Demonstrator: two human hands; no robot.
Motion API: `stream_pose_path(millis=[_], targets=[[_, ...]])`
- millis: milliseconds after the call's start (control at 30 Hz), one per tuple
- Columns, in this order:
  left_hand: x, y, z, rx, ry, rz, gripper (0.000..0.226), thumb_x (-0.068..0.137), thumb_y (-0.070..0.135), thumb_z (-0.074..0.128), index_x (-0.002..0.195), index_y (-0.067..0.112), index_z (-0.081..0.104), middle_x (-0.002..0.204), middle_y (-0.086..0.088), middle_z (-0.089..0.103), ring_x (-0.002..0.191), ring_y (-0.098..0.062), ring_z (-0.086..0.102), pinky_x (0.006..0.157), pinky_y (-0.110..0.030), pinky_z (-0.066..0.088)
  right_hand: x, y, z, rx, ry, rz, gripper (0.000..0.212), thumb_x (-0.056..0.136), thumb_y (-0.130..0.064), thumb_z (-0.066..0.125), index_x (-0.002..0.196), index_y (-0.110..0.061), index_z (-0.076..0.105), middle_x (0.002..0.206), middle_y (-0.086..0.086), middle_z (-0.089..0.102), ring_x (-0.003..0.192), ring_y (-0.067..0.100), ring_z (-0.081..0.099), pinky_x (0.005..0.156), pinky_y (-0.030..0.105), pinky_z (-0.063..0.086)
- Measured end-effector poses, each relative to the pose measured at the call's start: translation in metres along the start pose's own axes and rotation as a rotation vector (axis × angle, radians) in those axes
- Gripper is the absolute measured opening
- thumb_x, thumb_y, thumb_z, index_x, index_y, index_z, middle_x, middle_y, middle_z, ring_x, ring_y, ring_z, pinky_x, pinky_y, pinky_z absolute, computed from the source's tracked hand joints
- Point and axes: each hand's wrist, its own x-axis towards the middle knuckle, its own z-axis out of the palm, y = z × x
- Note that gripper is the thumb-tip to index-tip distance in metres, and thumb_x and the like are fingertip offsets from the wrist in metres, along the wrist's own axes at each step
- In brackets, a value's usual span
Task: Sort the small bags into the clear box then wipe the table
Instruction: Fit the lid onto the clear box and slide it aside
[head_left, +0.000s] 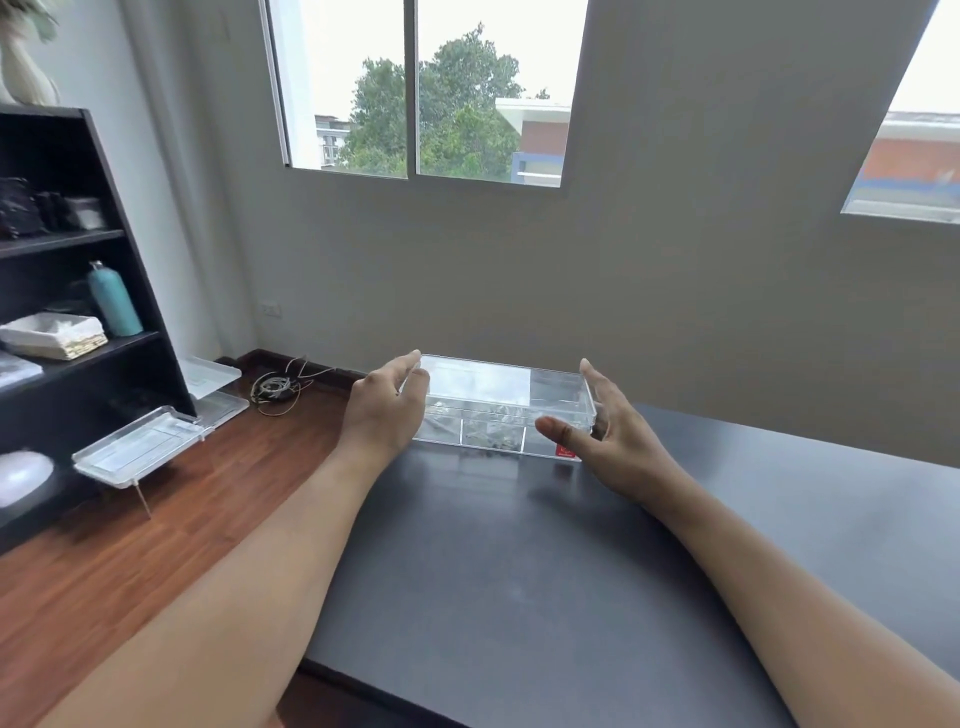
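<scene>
A clear box (498, 410) with a clear lid stands at the far left corner of the dark table (519, 571). Inner walls split it into compartments, and small clear bags show faintly inside; a red label sits at its front right corner. My left hand (387, 410) is at the box's left end, fingers curled around the lid's corner. My right hand (608, 441) is at the right end, fingers spread along the side and thumb across the front. Whether the hands press on the box I cannot tell.
A black shelf unit (78, 291) stands at the left with a teal bottle (114, 301) and a white tray. Clear plastic lids and trays (140, 452) lie on the wooden floor (156, 519), near a coil of cable (275, 387). Behind the table is a wall with windows.
</scene>
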Motion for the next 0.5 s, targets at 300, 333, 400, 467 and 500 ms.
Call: stream_pose_path(millis=[300, 333, 400, 467, 500], targets=[[0.003, -0.005, -0.001, 0.030, -0.045, 0.000, 0.045, 0.100, 0.029, 0.049, 0.144, 0.019, 0.058, 0.147, 0.004, 0.058, 0.136, -0.011, 0.052, 0.104, -0.015, 0.030, -0.008, -0.009, -0.002, -0.184, -0.010, -0.017, 0.089, 0.089, -0.059, 0.068, 0.161, -0.024, 0.030, 0.169, -0.012, 0.019, 0.103, 0.007, 0.056, 0.087, 0.010, 0.038], [0.004, -0.005, -0.001, 0.035, -0.051, 0.004, 0.046, 0.100, 0.029, 0.049, 0.144, 0.019, 0.057, 0.148, 0.004, 0.057, 0.137, -0.011, 0.051, 0.104, -0.015, 0.030, -0.009, -0.010, -0.002, -0.193, -0.017, -0.016, 0.088, 0.090, -0.058, 0.068, 0.161, -0.024, 0.030, 0.170, -0.010, 0.018, 0.107, 0.009, 0.056, 0.088, 0.010, 0.039], [0.006, -0.007, -0.001, 0.043, -0.056, 0.008, 0.045, 0.101, 0.029, 0.049, 0.144, 0.019, 0.057, 0.148, 0.004, 0.057, 0.137, -0.012, 0.052, 0.104, -0.016, 0.030, -0.010, -0.012, -0.002, -0.214, -0.030, -0.020, 0.086, 0.090, -0.058, 0.067, 0.161, -0.024, 0.030, 0.169, -0.009, 0.017, 0.097, 0.005, 0.056, 0.090, 0.014, 0.040], [0.007, -0.008, -0.002, 0.037, -0.047, 0.017, 0.044, 0.100, 0.030, 0.050, 0.143, 0.019, 0.059, 0.145, 0.004, 0.059, 0.134, -0.012, 0.054, 0.103, -0.016, 0.032, -0.012, -0.014, -0.001, -0.232, -0.032, -0.035, 0.084, 0.090, -0.060, 0.066, 0.160, -0.027, 0.033, 0.169, -0.007, 0.018, 0.097, -0.005, 0.056, 0.100, 0.019, 0.038], [0.007, -0.007, -0.002, 0.031, -0.029, 0.028, 0.043, 0.100, 0.031, 0.052, 0.140, 0.019, 0.061, 0.142, 0.003, 0.062, 0.131, -0.012, 0.057, 0.101, -0.016, 0.035, -0.013, -0.014, -0.001, -0.243, -0.030, -0.044, 0.084, 0.089, -0.062, 0.064, 0.159, -0.028, 0.034, 0.170, -0.005, 0.018, 0.119, -0.003, 0.053, 0.107, 0.021, 0.034]])
